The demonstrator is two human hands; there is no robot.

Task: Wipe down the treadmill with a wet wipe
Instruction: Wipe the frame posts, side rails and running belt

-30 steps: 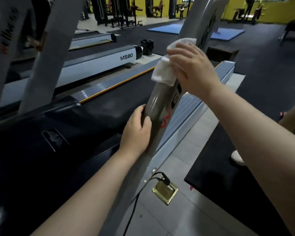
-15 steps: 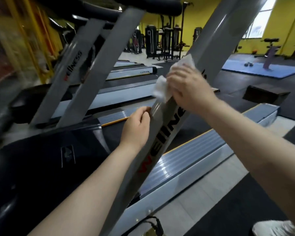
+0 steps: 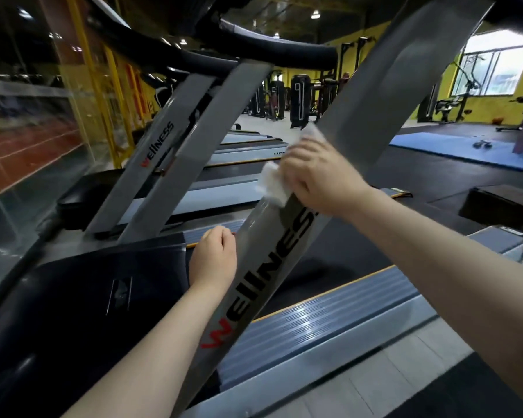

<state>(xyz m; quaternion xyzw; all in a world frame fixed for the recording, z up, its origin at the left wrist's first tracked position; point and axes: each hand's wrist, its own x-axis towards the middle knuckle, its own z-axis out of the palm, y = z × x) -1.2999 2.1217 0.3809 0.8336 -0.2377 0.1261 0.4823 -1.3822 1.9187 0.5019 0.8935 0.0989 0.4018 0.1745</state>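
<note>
White wet wipe [image 3: 271, 183] bunched under right hand [image 3: 317, 176] fingers on grey treadmill upright [image 3: 272, 254], left hand [image 3: 215, 257] curled round its edge

Your count: two hands, one wipe, three grey uprights in view.

You have two hands out, the left hand [image 3: 213, 257] and the right hand [image 3: 317, 176], and one white wipe [image 3: 272, 182]. You can count three slanted grey uprights: the near upright [image 3: 372, 122], plus a far pair [image 3: 175, 164]. Two of them carry a "Wellness" logo. One blue mat [image 3: 453, 149] lies on the floor and one window [image 3: 492, 67] shows.
</note>
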